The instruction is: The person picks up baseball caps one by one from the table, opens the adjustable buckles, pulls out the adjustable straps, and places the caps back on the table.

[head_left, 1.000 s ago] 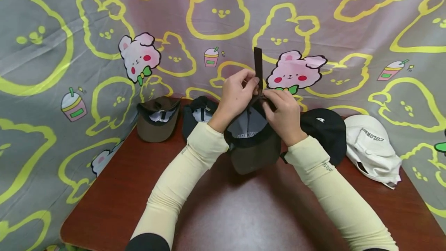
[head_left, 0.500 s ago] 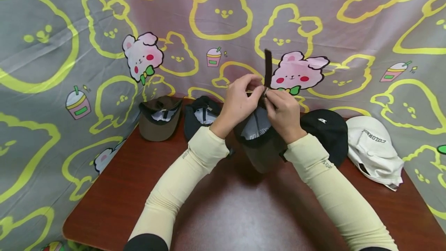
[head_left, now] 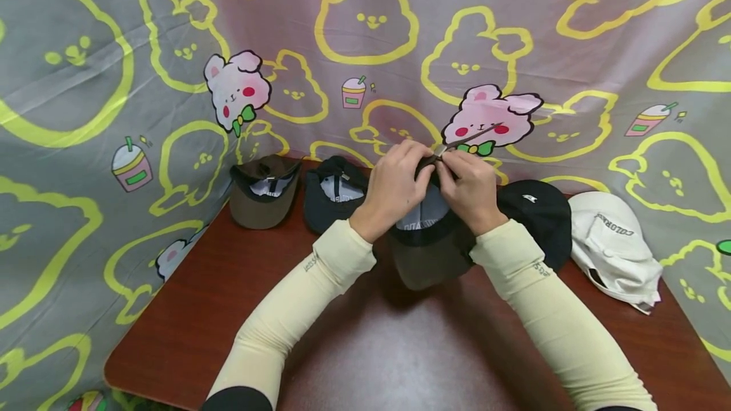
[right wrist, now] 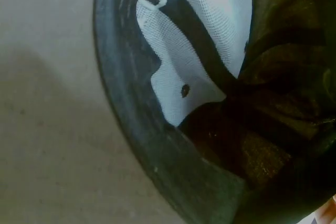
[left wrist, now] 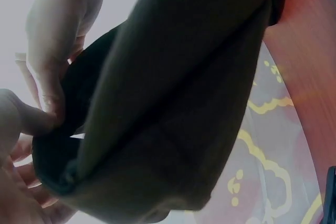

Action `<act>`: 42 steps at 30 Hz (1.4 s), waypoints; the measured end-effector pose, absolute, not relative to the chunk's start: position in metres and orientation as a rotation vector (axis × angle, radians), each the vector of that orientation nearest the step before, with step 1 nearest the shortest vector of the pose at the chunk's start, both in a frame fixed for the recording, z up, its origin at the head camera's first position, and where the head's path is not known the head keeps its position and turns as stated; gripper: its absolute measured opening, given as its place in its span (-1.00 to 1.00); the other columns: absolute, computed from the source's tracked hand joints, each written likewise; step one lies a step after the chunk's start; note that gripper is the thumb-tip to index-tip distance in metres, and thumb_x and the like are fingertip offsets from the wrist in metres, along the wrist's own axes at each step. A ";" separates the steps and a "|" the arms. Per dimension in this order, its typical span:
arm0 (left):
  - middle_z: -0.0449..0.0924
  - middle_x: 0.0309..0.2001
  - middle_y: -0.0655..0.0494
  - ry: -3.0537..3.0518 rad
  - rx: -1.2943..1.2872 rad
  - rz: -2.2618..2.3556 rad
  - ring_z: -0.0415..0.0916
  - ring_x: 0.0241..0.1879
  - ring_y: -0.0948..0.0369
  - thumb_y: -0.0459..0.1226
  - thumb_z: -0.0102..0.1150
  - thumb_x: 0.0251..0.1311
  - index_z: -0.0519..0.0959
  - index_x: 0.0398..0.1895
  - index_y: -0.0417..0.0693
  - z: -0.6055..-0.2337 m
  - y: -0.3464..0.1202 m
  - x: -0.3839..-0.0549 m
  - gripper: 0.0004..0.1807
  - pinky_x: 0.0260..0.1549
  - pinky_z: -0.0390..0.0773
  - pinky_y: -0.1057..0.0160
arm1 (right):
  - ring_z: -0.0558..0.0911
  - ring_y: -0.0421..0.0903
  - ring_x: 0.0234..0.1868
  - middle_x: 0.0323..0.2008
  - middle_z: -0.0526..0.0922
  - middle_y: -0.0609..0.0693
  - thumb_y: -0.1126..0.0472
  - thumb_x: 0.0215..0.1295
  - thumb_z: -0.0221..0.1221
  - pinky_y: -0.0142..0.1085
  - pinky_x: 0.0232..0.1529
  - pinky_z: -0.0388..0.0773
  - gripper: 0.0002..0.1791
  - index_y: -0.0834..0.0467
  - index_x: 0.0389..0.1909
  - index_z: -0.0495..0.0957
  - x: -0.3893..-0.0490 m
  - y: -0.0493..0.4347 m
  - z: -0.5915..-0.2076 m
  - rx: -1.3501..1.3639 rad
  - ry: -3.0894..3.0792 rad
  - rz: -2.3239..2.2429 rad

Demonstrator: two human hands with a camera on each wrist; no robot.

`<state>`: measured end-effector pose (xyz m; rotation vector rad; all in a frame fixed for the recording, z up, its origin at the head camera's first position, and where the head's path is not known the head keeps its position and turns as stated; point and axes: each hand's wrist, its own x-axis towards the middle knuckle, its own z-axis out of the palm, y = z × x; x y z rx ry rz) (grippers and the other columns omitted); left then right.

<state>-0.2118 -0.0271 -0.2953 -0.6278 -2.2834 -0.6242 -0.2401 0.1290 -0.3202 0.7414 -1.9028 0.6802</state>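
Right now the brown cap (head_left: pixel 431 266) is held tilted over the table (head_left: pixel 228 322), strap (head_left: pixel 476 136) jutting rightward; my left hand (head_left: pixel 396 189) and right hand (head_left: pixel 473 189), fingers curled, pinch its back strap; a navy cap (head_left: pixel 321 215) lies left, a black cap (head_left: pixel 537 227) right.

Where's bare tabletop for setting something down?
Bare: the table between left sleeve and right sleeve; outside each sleeve, in front of brown cap and white cap. Crowded: far side, navy cap and black cap flanking the held cap.

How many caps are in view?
5: brown cap far left, navy cap beside it, held cap in the middle, black cap right of that, white cap far right. More may be hidden.
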 end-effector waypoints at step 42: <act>0.75 -0.18 0.18 -2.189 -0.525 -0.540 0.58 -0.17 0.18 -0.24 0.04 0.39 0.73 -0.23 0.03 -0.296 -0.002 -0.215 -0.77 -0.21 0.50 0.23 | 0.66 0.14 -0.54 -0.52 0.71 0.21 0.28 0.22 0.27 -0.01 -0.44 0.61 -0.85 0.29 -0.45 0.70 -0.233 0.142 -0.315 0.670 -1.960 0.592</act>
